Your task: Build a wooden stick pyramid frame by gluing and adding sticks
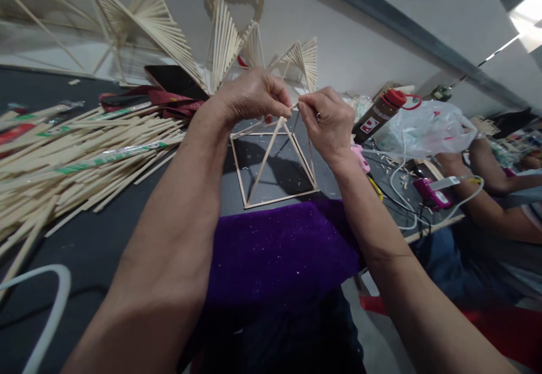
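A frame of thin wooden sticks (282,199) stands on the grey table, with a square base and slanting sticks that rise toward a peak. Above that peak, my left hand (258,95) has thumb and fingers pinched together on a short wooden stick (295,106). My right hand (329,123), wearing a ring, pinches at the other end of this stick, with its fingertips close to the left ones. Fingers partly hide the joint at the top. A purple cloth (279,255) with pale specks lies in front of the frame, over the table edge and lap.
Loose wooden sticks (105,165) are piled at left, near a white cable (63,284). Fanned stick models (226,41) stand behind. To the right are a red-capped bottle (379,115), a plastic bag (427,128), a pink tool (361,158), a magenta device (434,194) and another person's arm (478,185).
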A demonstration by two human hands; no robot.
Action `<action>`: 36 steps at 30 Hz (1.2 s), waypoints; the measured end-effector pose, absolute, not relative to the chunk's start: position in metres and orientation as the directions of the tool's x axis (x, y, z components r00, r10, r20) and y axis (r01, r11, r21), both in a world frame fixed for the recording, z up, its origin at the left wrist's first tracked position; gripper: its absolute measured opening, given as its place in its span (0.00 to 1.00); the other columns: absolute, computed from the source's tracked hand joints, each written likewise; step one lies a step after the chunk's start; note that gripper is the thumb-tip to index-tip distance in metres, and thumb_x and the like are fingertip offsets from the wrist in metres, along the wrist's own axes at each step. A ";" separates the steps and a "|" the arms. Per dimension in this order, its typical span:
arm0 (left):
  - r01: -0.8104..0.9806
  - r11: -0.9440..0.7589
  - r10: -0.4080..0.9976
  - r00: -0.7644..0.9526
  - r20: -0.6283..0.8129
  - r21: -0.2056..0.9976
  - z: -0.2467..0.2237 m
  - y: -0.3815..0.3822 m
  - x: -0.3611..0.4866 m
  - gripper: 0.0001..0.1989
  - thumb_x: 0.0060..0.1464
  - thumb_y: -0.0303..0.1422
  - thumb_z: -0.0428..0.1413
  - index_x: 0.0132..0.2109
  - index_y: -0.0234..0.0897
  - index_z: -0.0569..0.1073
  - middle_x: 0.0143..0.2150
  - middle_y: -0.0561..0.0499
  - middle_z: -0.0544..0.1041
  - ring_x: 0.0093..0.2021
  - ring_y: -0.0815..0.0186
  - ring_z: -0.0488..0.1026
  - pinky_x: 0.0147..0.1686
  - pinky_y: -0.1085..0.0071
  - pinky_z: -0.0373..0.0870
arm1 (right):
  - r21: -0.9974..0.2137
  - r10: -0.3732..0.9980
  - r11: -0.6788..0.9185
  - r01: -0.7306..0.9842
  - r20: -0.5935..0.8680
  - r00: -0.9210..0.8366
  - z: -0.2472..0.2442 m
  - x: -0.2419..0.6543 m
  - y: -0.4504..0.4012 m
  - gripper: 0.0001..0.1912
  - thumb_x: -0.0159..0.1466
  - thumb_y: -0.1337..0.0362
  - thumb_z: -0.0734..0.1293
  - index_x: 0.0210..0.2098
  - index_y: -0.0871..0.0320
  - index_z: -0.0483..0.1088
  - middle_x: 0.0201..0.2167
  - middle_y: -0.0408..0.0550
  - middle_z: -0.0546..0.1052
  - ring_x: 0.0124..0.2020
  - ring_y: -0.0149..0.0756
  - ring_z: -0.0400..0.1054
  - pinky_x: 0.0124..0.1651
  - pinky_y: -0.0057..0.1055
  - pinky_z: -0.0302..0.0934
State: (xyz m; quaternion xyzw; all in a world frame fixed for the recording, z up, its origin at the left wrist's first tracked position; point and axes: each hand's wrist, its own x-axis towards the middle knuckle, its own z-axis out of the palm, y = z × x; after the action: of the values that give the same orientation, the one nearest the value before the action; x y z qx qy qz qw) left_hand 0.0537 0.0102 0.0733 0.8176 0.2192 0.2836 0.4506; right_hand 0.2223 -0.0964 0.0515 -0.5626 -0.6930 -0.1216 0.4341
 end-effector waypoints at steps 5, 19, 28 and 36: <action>0.119 -0.488 0.624 0.740 0.250 0.865 0.076 0.007 0.053 0.02 0.42 0.26 0.65 0.27 0.34 0.79 0.19 0.52 0.71 0.21 0.71 0.68 0.24 0.74 0.59 | -0.310 0.683 0.321 0.895 0.731 0.008 0.053 0.218 -0.096 0.13 0.69 0.53 0.64 0.34 0.53 0.73 0.36 0.48 0.75 0.43 0.39 0.69 0.52 0.40 0.65; 0.223 -0.424 0.714 0.678 0.172 0.878 0.084 0.003 0.035 0.12 0.43 0.30 0.65 0.39 0.37 0.83 0.26 0.51 0.78 0.22 0.72 0.69 0.21 0.77 0.60 | -0.351 0.717 0.349 0.869 0.697 -0.007 0.050 0.220 -0.089 0.13 0.70 0.55 0.63 0.34 0.54 0.73 0.38 0.50 0.76 0.45 0.40 0.69 0.52 0.39 0.64; 0.319 -0.389 0.865 0.450 0.223 0.864 0.088 -0.048 0.009 0.09 0.51 0.41 0.62 0.35 0.42 0.83 0.22 0.52 0.76 0.22 0.70 0.70 0.19 0.76 0.61 | -0.338 0.698 0.351 0.873 0.716 -0.004 0.049 0.217 -0.085 0.10 0.68 0.64 0.63 0.31 0.55 0.73 0.35 0.49 0.76 0.41 0.37 0.69 0.47 0.37 0.64; 0.321 -0.460 0.866 0.369 0.338 0.828 0.076 -0.081 0.020 0.10 0.54 0.39 0.60 0.41 0.41 0.81 0.29 0.52 0.80 0.26 0.71 0.72 0.21 0.75 0.61 | -0.351 0.716 0.354 0.867 0.698 -0.009 0.046 0.218 -0.081 0.11 0.70 0.60 0.62 0.34 0.56 0.72 0.38 0.51 0.76 0.45 0.40 0.69 0.49 0.37 0.64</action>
State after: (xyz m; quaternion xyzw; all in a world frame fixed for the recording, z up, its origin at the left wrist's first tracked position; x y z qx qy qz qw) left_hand 0.0197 -0.0813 0.0763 0.7544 0.3934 0.4012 0.3394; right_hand 0.2180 -0.0805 0.0460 -0.5615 -0.7049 -0.0888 0.4243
